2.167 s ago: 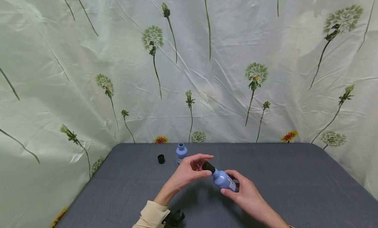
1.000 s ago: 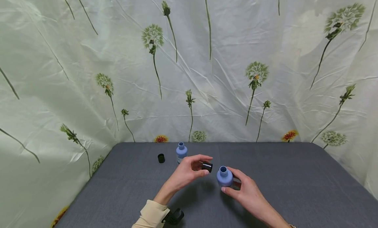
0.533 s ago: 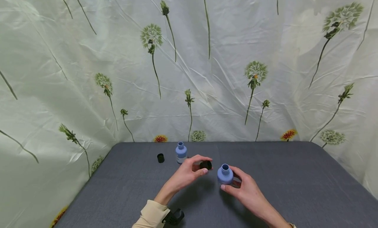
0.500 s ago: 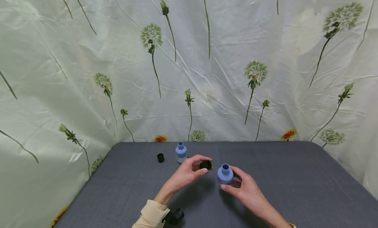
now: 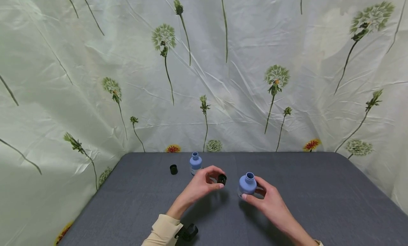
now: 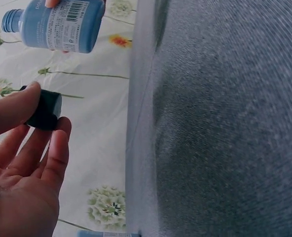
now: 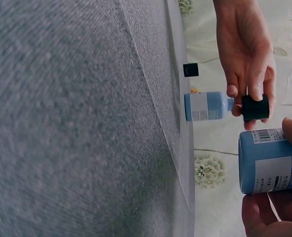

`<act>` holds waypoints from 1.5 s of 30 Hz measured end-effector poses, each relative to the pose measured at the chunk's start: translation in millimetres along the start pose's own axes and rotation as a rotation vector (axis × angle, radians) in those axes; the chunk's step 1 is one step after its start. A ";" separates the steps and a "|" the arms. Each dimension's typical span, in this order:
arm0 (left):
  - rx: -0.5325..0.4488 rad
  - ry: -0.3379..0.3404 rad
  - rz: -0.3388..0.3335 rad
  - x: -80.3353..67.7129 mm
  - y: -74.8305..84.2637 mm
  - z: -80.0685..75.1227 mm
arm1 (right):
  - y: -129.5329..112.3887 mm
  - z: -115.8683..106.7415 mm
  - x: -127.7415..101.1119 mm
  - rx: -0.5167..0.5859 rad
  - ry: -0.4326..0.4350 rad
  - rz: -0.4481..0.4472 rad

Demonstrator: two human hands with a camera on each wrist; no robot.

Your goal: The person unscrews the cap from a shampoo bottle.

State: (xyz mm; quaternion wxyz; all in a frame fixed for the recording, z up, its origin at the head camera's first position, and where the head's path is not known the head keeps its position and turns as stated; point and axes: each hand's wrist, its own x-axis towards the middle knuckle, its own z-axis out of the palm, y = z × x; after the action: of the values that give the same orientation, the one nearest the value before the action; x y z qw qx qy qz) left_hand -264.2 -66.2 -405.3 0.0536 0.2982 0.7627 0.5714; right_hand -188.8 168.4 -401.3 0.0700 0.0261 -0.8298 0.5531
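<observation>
My right hand grips an open blue bottle upright, just above the grey table; its barcode label shows in the right wrist view and the left wrist view. My left hand pinches a small black cap between thumb and fingers, a little left of the bottle's mouth. The cap also shows in the left wrist view and the right wrist view.
A second open blue bottle stands near the table's back edge, with another black cap lying to its left. A floral cloth backdrop hangs behind and beside the table. A black wrist mount sits on my left sleeve.
The cap has come off the bottle in my left hand. My right hand has stood the bottle upright and shifted it slightly right; the left hand stays beside it with the cap.
</observation>
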 end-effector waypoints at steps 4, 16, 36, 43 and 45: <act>0.034 0.012 -0.006 0.8 -1.8 0.7 | 2.3 -2.9 1.6 0.041 -0.005 -0.026; 0.167 0.022 -0.052 5.2 -10.9 5.2 | 6.6 -13.5 7.1 0.046 0.021 -0.085; 0.176 0.026 -0.111 34.5 -23.0 28.5 | 26.2 -30.3 22.3 -0.011 0.037 -0.050; 0.183 0.049 -0.129 46.1 -22.6 33.2 | 28.4 -36.7 30.1 -0.052 0.052 -0.056; 0.180 0.061 -0.127 49.3 -23.0 34.7 | 28.9 -38.2 32.9 -0.066 0.053 -0.054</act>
State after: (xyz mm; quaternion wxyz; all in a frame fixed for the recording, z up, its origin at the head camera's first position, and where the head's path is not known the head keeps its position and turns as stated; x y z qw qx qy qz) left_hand -298.8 -15.5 -425.2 0.0394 0.2352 0.8296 0.5048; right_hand -221.6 215.9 -408.5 0.1078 0.0313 -0.8445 0.5237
